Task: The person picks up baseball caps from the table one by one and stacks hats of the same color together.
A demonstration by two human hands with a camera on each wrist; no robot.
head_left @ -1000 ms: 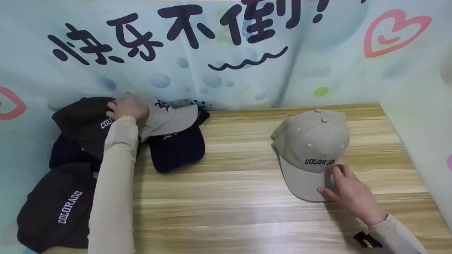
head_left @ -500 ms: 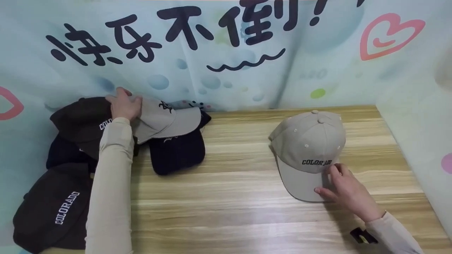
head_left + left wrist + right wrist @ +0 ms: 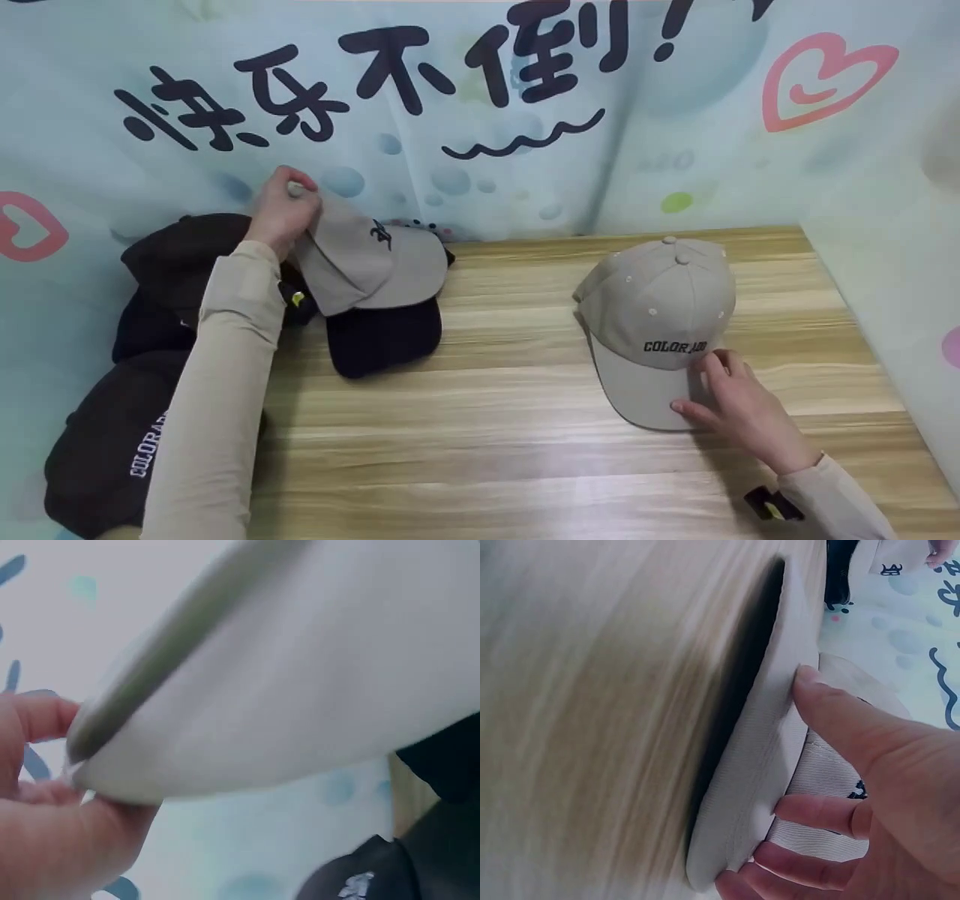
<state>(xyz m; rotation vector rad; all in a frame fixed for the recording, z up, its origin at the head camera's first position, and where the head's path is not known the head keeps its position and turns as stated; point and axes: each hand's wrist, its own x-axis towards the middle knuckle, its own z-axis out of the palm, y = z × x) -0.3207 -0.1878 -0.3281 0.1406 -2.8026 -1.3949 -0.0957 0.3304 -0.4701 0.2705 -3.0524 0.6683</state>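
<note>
My left hand (image 3: 285,211) pinches the back edge of a light grey baseball cap (image 3: 349,262) with a black emblem, at the back left. In the left wrist view, thumb and fingers grip a corner of its pale fabric. The cap's brim overlaps a dark navy cap (image 3: 386,341) below it. On the right, a grey COLORADO baseball cap (image 3: 660,300) sits on the wooden table, brim toward me. My right hand (image 3: 754,416) rests on its brim, fingers loosely bent; the right wrist view has the fingertips along the brim's top (image 3: 757,757).
At the left side lie several dark caps, one black COLORADO cap (image 3: 97,450) nearest me and another dark cap (image 3: 176,255) behind. A printed backdrop (image 3: 487,180) rises at the table's rear and sides. Bare wooden tabletop (image 3: 487,420) runs between the two cap groups.
My left hand has gone from lying over the caps to pinching the grey cap's back edge, raising it and shifting it slightly right. The right hand stays on the COLORADO cap's brim.
</note>
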